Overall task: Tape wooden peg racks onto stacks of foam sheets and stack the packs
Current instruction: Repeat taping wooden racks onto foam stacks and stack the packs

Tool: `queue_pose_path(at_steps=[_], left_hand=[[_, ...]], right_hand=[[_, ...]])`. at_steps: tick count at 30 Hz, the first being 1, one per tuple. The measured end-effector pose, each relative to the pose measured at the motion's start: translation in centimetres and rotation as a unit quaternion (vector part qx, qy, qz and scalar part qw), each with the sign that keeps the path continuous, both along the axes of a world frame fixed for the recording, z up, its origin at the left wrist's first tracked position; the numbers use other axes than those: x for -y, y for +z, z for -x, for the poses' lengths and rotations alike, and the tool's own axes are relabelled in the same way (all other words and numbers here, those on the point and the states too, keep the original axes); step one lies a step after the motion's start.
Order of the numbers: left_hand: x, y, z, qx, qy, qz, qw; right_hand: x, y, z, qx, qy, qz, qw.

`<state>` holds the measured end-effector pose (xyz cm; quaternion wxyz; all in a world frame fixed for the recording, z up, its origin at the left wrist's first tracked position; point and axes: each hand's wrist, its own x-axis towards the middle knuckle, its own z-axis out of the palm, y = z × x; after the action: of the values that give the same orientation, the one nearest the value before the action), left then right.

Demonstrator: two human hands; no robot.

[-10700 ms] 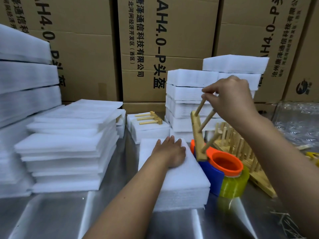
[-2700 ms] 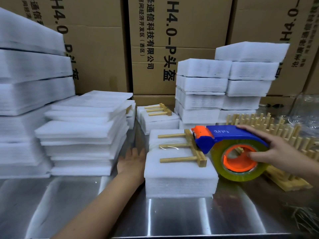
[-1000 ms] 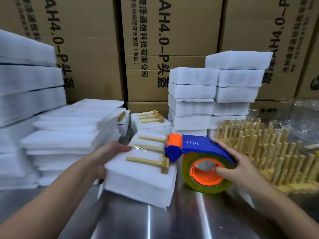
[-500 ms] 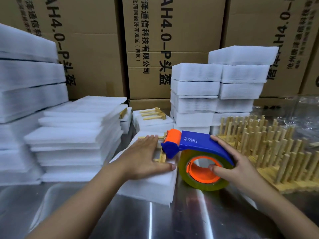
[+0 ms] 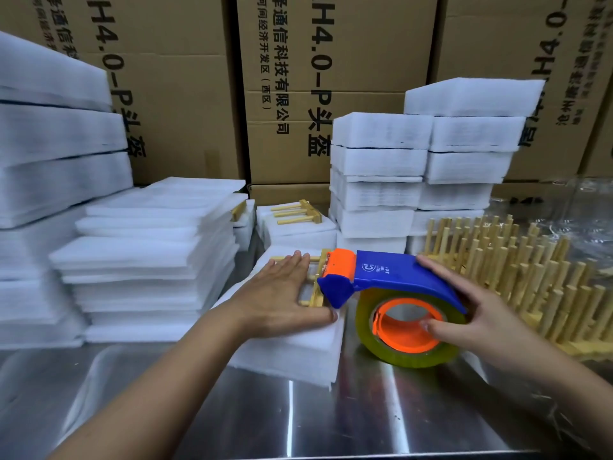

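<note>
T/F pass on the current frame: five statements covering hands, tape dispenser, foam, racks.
1. The left hand lies flat on the white foam sheet stack, partly covering a wooden peg rack. True.
2. The right hand grips the blue-and-orange tape dispenser. True.
3. The tape roll is black. False: it is yellowish, on an orange core.
4. The pile of loose wooden racks sits left of the dispenser. False: it sits right of it.
5. A second foam stack with a second peg rack on top sits farther back. True.
</note>
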<state>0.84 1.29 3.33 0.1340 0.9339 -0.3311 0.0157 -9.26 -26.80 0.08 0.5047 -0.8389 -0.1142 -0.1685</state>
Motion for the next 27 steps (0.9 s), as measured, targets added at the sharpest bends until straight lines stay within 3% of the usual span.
queue_pose_path(at_steps=[13, 21, 27], left_hand=[[-0.1, 0.0, 0.1, -0.007, -0.003, 0.006, 1.0], [-0.2, -0.1, 0.1, -0.007, -0.002, -0.002, 1.0], [-0.2, 0.0, 0.2, -0.009, 0.003, -0.012, 1.0]], right_hand=[[-0.2, 0.7, 0.8, 0.01, -0.02, 0.041, 0.999], [1.9, 0.5, 2.8, 0.025, -0.016, 0.019, 0.999], [4.9, 0.5, 4.2, -0.013, -0.048, 0.082, 0.995]])
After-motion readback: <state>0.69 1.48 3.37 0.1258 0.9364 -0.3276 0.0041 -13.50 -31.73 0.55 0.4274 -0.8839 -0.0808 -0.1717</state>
